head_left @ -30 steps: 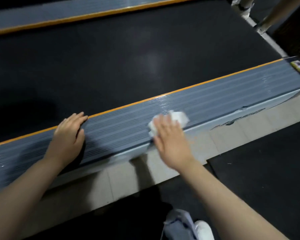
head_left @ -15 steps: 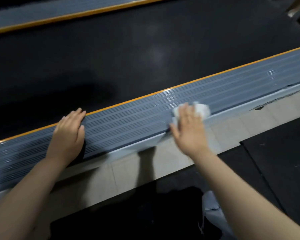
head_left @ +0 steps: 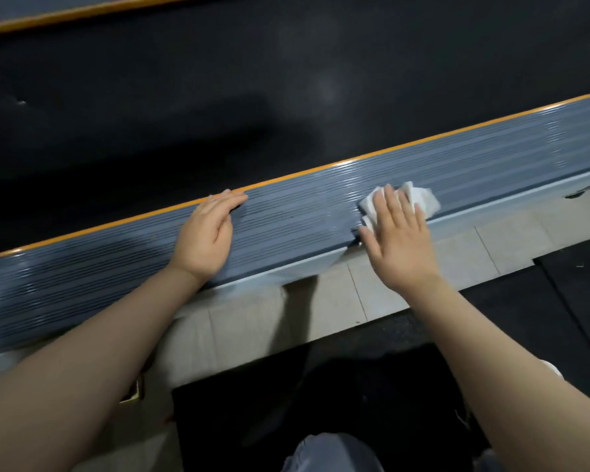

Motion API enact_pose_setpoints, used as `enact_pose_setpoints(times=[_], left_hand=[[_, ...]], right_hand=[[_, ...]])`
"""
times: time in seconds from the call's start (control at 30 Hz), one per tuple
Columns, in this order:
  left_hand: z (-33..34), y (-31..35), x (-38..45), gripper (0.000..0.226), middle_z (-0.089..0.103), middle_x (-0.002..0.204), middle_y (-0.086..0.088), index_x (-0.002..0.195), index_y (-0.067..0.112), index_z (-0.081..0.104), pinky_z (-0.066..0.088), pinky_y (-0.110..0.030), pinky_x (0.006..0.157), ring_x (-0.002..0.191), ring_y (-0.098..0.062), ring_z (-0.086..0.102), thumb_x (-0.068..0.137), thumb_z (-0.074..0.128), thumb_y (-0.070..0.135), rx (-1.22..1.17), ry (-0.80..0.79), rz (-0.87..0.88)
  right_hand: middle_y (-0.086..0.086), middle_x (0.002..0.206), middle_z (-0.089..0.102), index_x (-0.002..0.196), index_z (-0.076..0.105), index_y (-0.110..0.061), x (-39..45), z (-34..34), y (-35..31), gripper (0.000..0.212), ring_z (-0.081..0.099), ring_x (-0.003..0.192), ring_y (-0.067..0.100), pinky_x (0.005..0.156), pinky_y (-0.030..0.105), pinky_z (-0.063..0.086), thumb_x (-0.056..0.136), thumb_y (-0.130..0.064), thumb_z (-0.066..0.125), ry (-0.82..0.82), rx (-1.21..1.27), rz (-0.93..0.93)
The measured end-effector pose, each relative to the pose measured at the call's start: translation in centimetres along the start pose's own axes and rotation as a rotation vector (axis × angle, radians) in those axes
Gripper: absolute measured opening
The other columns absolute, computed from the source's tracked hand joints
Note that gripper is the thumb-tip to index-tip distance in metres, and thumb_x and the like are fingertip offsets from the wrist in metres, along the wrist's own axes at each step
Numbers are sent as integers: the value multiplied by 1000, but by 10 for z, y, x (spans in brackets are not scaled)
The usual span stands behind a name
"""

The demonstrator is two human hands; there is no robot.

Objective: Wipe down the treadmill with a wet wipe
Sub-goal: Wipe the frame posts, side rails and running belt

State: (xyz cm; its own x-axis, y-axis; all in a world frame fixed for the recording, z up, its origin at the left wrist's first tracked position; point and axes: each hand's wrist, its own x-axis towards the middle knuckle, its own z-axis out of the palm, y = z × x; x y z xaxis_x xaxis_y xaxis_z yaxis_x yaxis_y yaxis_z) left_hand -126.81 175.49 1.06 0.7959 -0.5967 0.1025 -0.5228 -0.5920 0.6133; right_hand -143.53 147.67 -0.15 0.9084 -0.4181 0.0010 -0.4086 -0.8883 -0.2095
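Note:
The treadmill's near side rail [head_left: 286,216] is grey, ribbed and edged with an orange strip, running diagonally across the view beside the black belt [head_left: 218,97]. A crumpled white wet wipe [head_left: 419,197] lies on the rail near its outer edge. My right hand [head_left: 399,240] presses flat on the wipe with straight fingers, covering most of it. My left hand [head_left: 206,233] rests flat on the rail to the left, fingertips near the orange strip.
A strip of pale floor tiles [head_left: 252,328] runs along the rail's outer side, with black floor mats [head_left: 576,301] nearer me. My knee [head_left: 327,454] shows at the bottom. A second grey rail with orange edge [head_left: 82,8] lies beyond the belt.
My right hand has slid the wipe to the right along the rail. My left hand has stayed flat on the rail, and the view has shifted.

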Motion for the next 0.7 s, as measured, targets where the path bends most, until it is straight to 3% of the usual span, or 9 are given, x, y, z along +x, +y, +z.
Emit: enact_pose_setpoints(times=[0.07,0.17,0.27,0.37,0.47,0.63,0.7], left_hand=[[0,0,1,45,58,137,-3,131,11,60,16,-15,116,136,-18,45,95,36,1,-20,-14,-9],[-3,0,-1,45,61,131,1,129,14,62,23,-18,115,132,-14,49,96,36,-2,-132,12,-36],[-10,2,-3,44,63,127,6,126,16,64,36,-22,111,122,-2,54,98,34,0,-334,-8,-136],[-13,1,-4,43,62,124,11,126,14,64,30,-27,116,120,3,51,96,38,-4,-339,-116,-41],[-10,-2,-2,42,52,140,17,135,26,57,11,-27,120,137,-1,35,99,41,9,6,-219,166],[-7,-1,-2,40,44,149,15,140,30,52,7,-28,120,145,-4,27,104,36,20,82,-242,185],[-9,0,-2,40,45,149,15,140,30,51,7,-25,120,144,-2,27,105,35,18,59,-224,162]], right_hand=[[11,161,19,154,22,-8,-5,9,-45,68,6,150,29,120,50,10,99,-48,22,59,32,8],[15,154,34,149,35,-7,-28,34,-141,58,22,146,33,117,51,22,98,-36,30,-1,42,-529],[12,153,37,148,38,-10,-27,40,-169,56,27,145,30,120,43,15,96,-30,34,-19,-97,-946],[10,155,34,151,34,-10,-11,40,-131,58,28,145,29,119,42,17,95,-17,47,75,-173,-965],[8,159,25,153,29,-12,-15,42,-91,62,23,147,27,120,43,17,92,-7,42,193,-238,-907],[5,162,14,155,17,-9,-12,66,-110,62,18,149,22,122,42,-2,96,-17,36,225,-617,-1387],[5,163,11,154,11,-5,-5,70,-136,62,16,149,19,122,40,-3,97,-19,32,241,-713,-1491]])
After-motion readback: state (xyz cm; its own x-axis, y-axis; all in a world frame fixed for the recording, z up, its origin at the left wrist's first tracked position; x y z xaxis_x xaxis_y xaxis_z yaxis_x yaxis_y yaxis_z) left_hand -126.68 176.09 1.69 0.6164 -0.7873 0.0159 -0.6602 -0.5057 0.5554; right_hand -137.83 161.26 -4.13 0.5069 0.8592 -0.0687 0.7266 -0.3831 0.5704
